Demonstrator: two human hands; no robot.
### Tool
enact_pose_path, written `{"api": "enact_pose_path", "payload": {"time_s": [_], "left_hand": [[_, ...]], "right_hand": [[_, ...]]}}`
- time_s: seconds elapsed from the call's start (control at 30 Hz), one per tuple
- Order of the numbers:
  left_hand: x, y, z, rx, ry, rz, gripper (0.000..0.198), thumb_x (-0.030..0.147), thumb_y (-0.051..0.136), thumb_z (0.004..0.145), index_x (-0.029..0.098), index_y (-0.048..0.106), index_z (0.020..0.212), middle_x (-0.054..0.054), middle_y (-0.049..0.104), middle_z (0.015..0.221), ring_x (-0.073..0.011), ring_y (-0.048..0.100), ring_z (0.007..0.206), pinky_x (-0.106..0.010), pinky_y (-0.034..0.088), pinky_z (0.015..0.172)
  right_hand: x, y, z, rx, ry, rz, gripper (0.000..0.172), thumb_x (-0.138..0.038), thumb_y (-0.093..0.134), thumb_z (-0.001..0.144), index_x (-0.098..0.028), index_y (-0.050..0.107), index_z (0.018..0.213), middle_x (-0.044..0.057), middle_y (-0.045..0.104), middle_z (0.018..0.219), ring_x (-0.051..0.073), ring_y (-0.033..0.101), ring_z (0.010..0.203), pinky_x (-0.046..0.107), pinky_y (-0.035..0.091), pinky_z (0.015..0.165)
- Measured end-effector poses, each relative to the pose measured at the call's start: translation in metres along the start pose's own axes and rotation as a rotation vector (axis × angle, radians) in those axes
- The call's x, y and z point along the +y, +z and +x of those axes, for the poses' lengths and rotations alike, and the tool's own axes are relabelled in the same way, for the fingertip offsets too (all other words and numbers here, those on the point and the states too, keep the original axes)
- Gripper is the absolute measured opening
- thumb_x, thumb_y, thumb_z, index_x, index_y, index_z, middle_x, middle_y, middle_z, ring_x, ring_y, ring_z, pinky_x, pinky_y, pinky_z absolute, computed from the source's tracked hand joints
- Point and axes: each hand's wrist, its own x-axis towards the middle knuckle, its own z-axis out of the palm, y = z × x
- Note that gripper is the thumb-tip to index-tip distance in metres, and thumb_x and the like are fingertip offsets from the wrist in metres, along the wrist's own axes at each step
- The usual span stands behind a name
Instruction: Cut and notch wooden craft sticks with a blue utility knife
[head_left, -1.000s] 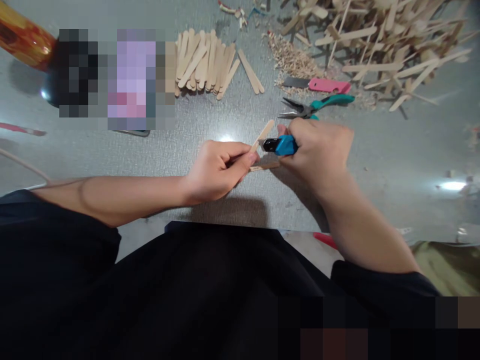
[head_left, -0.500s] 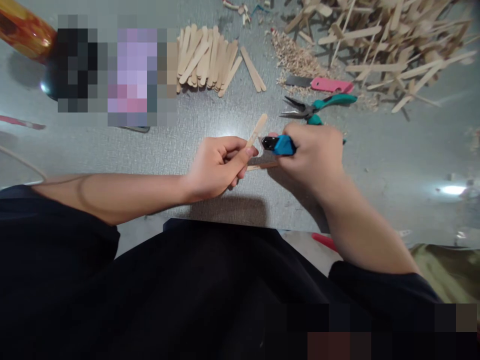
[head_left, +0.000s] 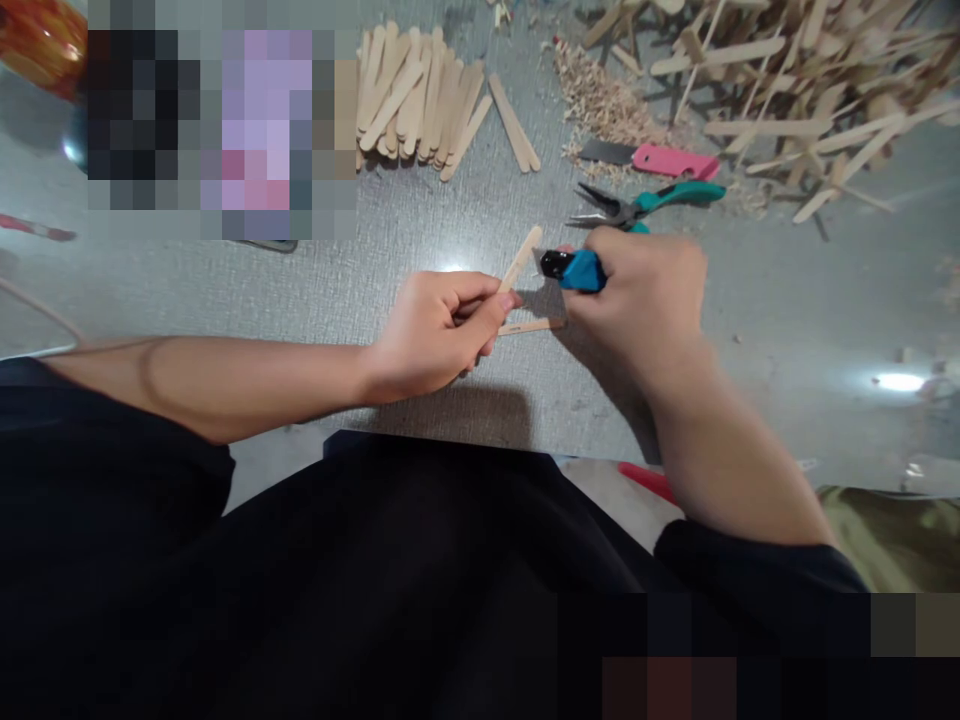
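My left hand (head_left: 457, 325) pinches a wooden craft stick (head_left: 521, 258) between thumb and fingers, its free end slanting up to the right. My right hand (head_left: 645, 295) is closed around a blue and black utility knife (head_left: 581, 270). The knife's short blade points left, close beside the craft stick; whether it touches the wood I cannot tell. Below, a second craft stick (head_left: 531, 327) with a small dark slot lies on the table, its left end by my left fingers. Just above my right hand are teal-handled needle-nose pliers (head_left: 626, 205).
A pink-handled cutter (head_left: 675, 160) lies by wood shavings (head_left: 607, 100). Stacked craft sticks (head_left: 424, 100) are at the back middle, two loose sticks (head_left: 514, 122) beside them. A tangled heap of sticks (head_left: 810, 100) fills the back right. The table's front edge (head_left: 450, 437) runs near my body.
The knife has drawn slightly up and right, its blade now nearer the stick's upper end. My left hand still holds the craft stick. The whole view has shifted a little.
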Motion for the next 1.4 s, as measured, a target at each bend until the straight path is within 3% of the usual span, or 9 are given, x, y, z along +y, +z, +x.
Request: {"api": "enact_pose_path", "payload": {"time_s": [0.1,0.3,0.53,0.73,0.93,1.03,1.23,1.4], "left_hand": [[0.003,0.001,0.001,0.013,-0.033,-0.009,0.036,0.048,0.082,0.116,0.020,0.081,0.093,0.001,0.066,0.061,-0.0084,0.057,0.044,-0.022,0.044,0.042],[0.002,0.001,0.003,0.022,-0.028,-0.039,0.051,0.058,0.083,0.114,0.020,0.073,0.082,0.001,0.064,0.060,-0.0071,0.055,0.044,-0.021,0.040,0.040],[-0.004,-0.001,0.002,0.037,-0.013,-0.084,0.038,0.055,0.080,0.116,0.020,0.085,0.101,0.003,0.062,0.060,-0.0096,0.054,0.045,-0.027,0.042,0.044],[0.000,-0.002,0.010,0.070,-0.019,0.110,0.035,0.038,0.079,0.112,0.021,0.084,0.082,0.003,0.048,0.058,-0.0092,0.035,0.053,-0.032,0.024,0.054],[0.000,-0.002,0.015,0.107,-0.057,0.038,0.030,0.033,0.075,0.114,0.020,0.084,0.088,0.007,0.038,0.054,-0.0071,0.027,0.049,-0.032,0.017,0.052],[0.005,-0.001,0.011,0.073,-0.084,0.030,0.029,0.031,0.073,0.114,0.019,0.081,0.089,0.006,0.044,0.054,-0.0073,0.035,0.048,-0.030,0.024,0.051],[0.015,0.001,0.007,0.027,-0.130,0.028,0.028,0.026,0.070,0.118,0.020,0.076,0.091,0.002,0.067,0.063,-0.0088,0.056,0.048,-0.025,0.043,0.049],[0.013,0.002,0.009,0.015,-0.109,-0.006,0.030,0.025,0.072,0.118,0.020,0.075,0.088,-0.003,0.076,0.071,-0.0101,0.063,0.050,-0.025,0.049,0.050]], "right_hand": [[0.001,-0.001,-0.001,0.038,-0.006,0.017,0.029,-0.044,0.071,0.101,-0.030,0.057,0.081,0.007,0.062,0.068,0.026,0.053,0.066,0.043,0.022,0.067],[-0.005,-0.001,-0.002,-0.055,-0.090,0.094,0.040,-0.049,0.074,0.101,-0.031,0.048,0.077,0.004,0.055,0.064,0.025,0.053,0.063,0.044,0.021,0.066],[0.001,-0.002,0.001,-0.078,-0.034,0.024,0.034,-0.043,0.077,0.095,-0.030,0.051,0.078,0.007,0.064,0.069,0.029,0.060,0.071,0.043,0.023,0.068],[-0.008,-0.015,-0.001,-0.083,-0.021,-0.052,0.049,-0.053,0.076,0.102,-0.028,0.039,0.082,0.010,0.065,0.075,0.028,0.062,0.076,0.044,0.022,0.072],[0.004,-0.027,-0.003,0.021,-0.088,-0.022,0.029,-0.045,0.068,0.108,-0.030,0.060,0.084,0.011,0.067,0.076,0.032,0.065,0.083,0.043,0.029,0.069],[0.006,-0.025,-0.003,-0.003,-0.088,-0.001,0.023,-0.043,0.072,0.104,-0.029,0.065,0.086,0.008,0.063,0.073,0.031,0.064,0.079,0.042,0.027,0.068],[-0.011,-0.020,-0.004,-0.166,-0.020,0.018,0.024,-0.032,0.076,0.091,-0.029,0.055,0.079,0.007,0.058,0.071,0.030,0.061,0.074,0.042,0.024,0.071],[-0.017,-0.020,-0.006,-0.205,0.014,-0.021,0.024,-0.032,0.078,0.087,-0.029,0.056,0.081,0.008,0.061,0.072,0.031,0.064,0.074,0.042,0.023,0.071]]}}
